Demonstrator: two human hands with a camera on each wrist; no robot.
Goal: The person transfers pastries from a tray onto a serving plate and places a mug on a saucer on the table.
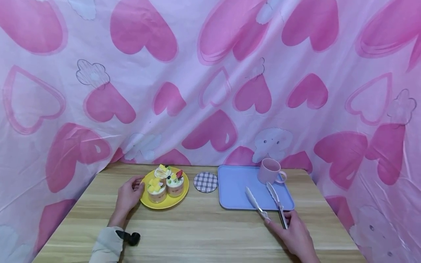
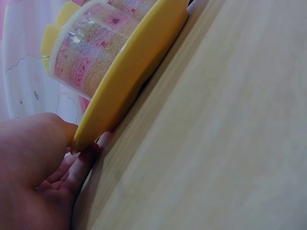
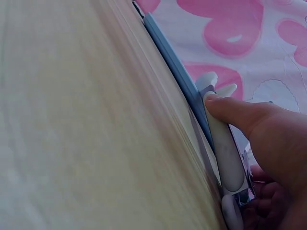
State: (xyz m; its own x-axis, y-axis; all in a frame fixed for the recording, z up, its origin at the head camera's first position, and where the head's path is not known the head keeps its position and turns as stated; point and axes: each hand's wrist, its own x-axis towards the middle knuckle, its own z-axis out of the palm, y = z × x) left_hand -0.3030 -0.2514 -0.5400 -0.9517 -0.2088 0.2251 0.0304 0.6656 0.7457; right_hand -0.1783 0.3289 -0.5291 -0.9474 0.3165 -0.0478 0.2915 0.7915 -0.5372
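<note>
My left hand pinches the left rim of a yellow plate, thumb on top and fingers beneath in the left wrist view. Three clear cups of layered dessert sit on the plate: one with yellow fruit cubes, one with a strawberry, and one at the back. In my right hand is a pair of tongs, its two arms spread apart. The tips of the tongs reach over a blue tray. A pink mug stands on the tray's back right part.
A round checked coaster lies between the plate and the tray, close to the tray's left edge. The wooden table ends at the back against a pink curtain printed with hearts, which also hangs along both sides.
</note>
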